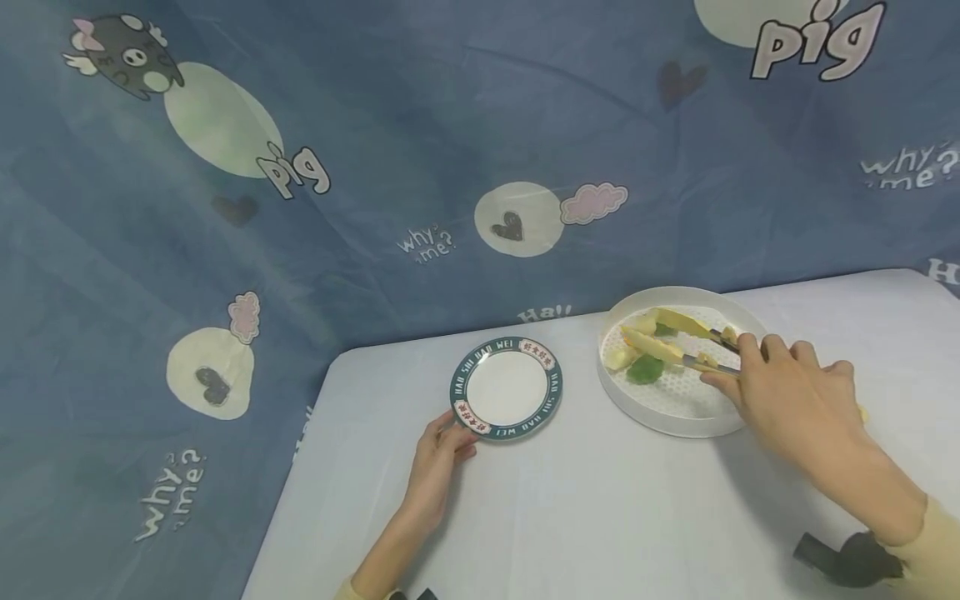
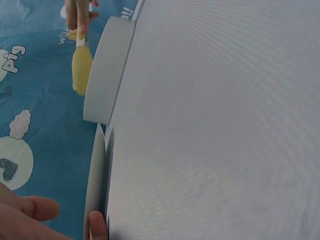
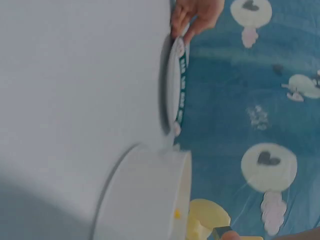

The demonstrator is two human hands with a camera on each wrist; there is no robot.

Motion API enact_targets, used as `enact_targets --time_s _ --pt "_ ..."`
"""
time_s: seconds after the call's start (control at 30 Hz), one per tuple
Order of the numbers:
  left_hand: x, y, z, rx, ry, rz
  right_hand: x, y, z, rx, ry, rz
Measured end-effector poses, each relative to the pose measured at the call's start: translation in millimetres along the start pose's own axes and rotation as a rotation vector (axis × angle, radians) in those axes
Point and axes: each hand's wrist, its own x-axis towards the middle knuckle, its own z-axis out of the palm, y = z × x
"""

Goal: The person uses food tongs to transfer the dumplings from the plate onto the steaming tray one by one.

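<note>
My left hand (image 1: 431, 471) holds a small round plate (image 1: 508, 387) by its near left rim. The plate is white with a green lettered border. In the left wrist view a fingertip (image 2: 98, 226) lies against the plate's edge. My right hand (image 1: 806, 404) grips a pair of tongs (image 1: 654, 343) with yellow heads and metal arms. The tong heads are spread over a round white tray (image 1: 667, 425) with a raised wall and dotted floor. Inside the tray lie a green leafy piece (image 1: 645, 369) and pale yellow pieces (image 1: 618, 358), partly hidden by the tongs.
The tray and plate are on a white-covered table (image 1: 585, 500), the plate left of the tray. A blue patterned cloth (image 1: 375, 167) hangs behind the table and at its left. A small yellow thing (image 1: 864, 413) shows beyond the right wrist.
</note>
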Motion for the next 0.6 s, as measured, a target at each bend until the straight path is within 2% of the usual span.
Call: enact_targets --time_s 0.23,0.6 --pt "-0.6 0.8 -0.9 -0.002 0.002 0.004 -2.3 20.7 -0.2 -0.006 -0.035 0.048" --pt "-1.1 1.4 2.3 0.006 -0.002 0.008 -5.9 40.5 1.9 -0.008 -0.087 0.115"
